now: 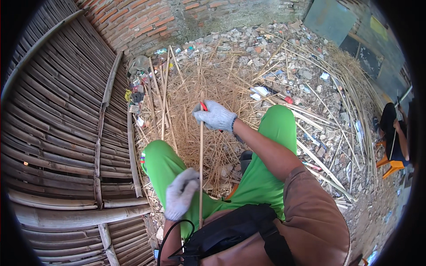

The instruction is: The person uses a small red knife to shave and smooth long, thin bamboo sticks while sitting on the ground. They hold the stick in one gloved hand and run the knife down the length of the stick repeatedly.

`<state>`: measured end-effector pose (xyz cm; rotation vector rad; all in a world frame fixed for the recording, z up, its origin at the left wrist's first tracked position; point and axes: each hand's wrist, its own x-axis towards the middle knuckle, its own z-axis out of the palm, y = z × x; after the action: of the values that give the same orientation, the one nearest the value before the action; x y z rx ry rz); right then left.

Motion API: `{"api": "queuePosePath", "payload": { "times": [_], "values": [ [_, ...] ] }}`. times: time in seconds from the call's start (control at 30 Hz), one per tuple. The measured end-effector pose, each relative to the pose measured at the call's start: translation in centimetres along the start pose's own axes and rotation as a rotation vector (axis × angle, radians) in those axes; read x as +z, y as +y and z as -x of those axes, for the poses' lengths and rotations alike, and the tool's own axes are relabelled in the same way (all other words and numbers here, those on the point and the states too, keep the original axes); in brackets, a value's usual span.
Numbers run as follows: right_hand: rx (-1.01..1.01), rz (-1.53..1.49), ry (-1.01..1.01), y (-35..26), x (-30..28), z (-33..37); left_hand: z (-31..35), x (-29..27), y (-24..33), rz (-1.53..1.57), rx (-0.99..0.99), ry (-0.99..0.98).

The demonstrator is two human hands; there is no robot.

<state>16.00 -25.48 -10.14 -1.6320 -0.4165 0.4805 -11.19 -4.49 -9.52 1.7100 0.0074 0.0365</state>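
A thin, pale bamboo strip (201, 155) runs upright in front of me, its near end by my waist. My right hand (216, 116), in a grey-white knit glove, is closed around its upper part. A red-handled tool (203, 106) is in the same grip; its working end is hidden, so I cannot tell its kind. My left hand (181, 195), gloved alike, is beside the strip's lower part, over my left thigh. Its fingers are curled, and whatever they hold, if anything, is hidden. Bamboo shavings (222, 88) are heaped beneath and beyond my hands.
A bamboo-slat wall or panel (66, 119) stands close on my left. Ahead is a brick wall (137, 20) behind rubble (306, 73). Long bamboo strips (319, 164) lie to the right. At the far right, another person (401, 137) sits by an orange stool (392, 167), holding a thin stick.
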Motion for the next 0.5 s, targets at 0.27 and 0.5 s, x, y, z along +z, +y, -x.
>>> {"api": "queuePosePath", "payload": {
  "times": [0.27, 0.5],
  "values": [
    [0.039, 0.032, 0.000, -0.9, -0.1, -0.2, 5.4, -9.0, -12.2, -0.137, -0.003, 0.694],
    [-0.012, -0.002, 0.026, -1.8, 0.9, -0.8, 15.7, -7.5, -27.8, -0.386, -0.416, 0.309]
  ]
}}
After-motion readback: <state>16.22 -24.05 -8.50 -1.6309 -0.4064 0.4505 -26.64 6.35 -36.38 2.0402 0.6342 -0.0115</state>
